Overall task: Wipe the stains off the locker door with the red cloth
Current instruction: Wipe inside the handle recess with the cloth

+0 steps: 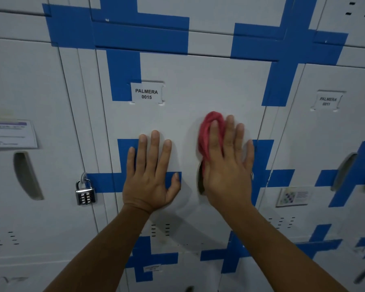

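The white locker door (194, 85) with blue tape crosses and a label reading PALMERA 0015 fills the middle of the head view. My right hand (228, 165) presses a bunched red cloth (207, 131) flat against the door, just above its recessed handle. The cloth sticks out from under my index finger and the thumb side of my palm. My left hand (152, 173) lies flat on the door with its fingers spread, to the left of the right hand, holding nothing. I cannot make out any stains on the door.
A silver combination padlock (85, 193) hangs on the left neighbouring locker's latch. A paper notice (11, 133) is stuck on the left locker. The right locker carries a label (327, 101) and a small sticker (293, 196). Vent slots sit below.
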A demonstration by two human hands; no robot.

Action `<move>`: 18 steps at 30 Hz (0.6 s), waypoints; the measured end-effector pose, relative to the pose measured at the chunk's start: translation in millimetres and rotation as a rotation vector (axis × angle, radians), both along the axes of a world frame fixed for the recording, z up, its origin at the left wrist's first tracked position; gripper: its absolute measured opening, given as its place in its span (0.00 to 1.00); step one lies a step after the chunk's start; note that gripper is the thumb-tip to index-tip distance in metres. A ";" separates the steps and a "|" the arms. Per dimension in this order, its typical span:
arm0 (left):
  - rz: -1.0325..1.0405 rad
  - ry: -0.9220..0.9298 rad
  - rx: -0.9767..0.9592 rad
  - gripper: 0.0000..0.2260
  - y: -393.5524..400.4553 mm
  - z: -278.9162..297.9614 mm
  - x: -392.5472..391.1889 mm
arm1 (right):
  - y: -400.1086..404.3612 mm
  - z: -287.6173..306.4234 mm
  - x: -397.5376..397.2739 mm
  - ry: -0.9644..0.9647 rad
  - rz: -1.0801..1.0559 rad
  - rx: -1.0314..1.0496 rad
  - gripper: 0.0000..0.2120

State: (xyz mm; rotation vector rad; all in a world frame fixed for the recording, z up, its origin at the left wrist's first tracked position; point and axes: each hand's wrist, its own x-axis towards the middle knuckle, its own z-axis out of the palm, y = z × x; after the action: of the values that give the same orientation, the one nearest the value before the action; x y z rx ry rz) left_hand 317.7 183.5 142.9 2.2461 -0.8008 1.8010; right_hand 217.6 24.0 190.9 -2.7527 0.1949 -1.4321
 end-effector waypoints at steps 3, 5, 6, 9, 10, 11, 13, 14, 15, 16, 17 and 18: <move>-0.009 0.002 -0.001 0.36 -0.2 -0.4 -0.2 | 11.2 -0.5 1.4 -0.029 -0.001 0.145 0.34; -0.008 0.008 0.002 0.37 0.2 -0.5 0.2 | 24.6 -1.2 4.8 -0.024 0.006 0.142 0.34; -0.008 0.009 0.001 0.37 0.2 -0.8 0.2 | 30.2 -3.1 6.1 -0.016 0.015 0.096 0.34; -0.005 0.023 0.010 0.36 -0.7 -0.5 -1.6 | 31.5 -8.5 6.8 0.048 0.054 -0.105 0.34; 0.000 0.035 0.020 0.36 -0.8 0.1 -1.5 | 27.4 -7.9 5.4 0.068 0.061 -0.145 0.35; 0.004 0.052 0.030 0.37 -0.2 0.6 -2.0 | 23.3 -6.1 2.9 0.083 0.063 -0.168 0.36; -0.008 0.088 0.036 0.36 2.9 3.7 -5.0 | 17.9 0.0 -4.5 0.094 0.059 -0.188 0.37; -0.033 0.108 0.026 0.34 5.1 6.2 -9.2 | 17.7 2.8 -8.5 0.097 0.058 -0.193 0.36; -0.072 0.131 0.006 0.32 7.1 9.8 -15.3 | 17.6 5.1 -12.2 0.101 0.058 -0.198 0.35; -0.131 0.164 -0.032 0.30 8.5 14.3 -23.9 | 16.9 6.0 -15.2 0.104 0.057 -0.199 0.34; -0.204 0.210 -0.089 0.29 10.3 20.9 -35.7 | 16.4 6.7 -19.3 0.107 0.058 -0.199 0.35; -0.287 0.274 -0.167 0.27 9.7 28.0 -47.4 | 15.5 6.1 -22.9 0.116 0.058 -0.198 0.36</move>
State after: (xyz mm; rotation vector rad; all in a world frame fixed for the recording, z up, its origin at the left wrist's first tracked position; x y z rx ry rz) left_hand 270.4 193.2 170.9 2.0857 -0.8338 1.3451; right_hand 194.8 39.5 197.0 -2.9735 -0.0267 -1.3478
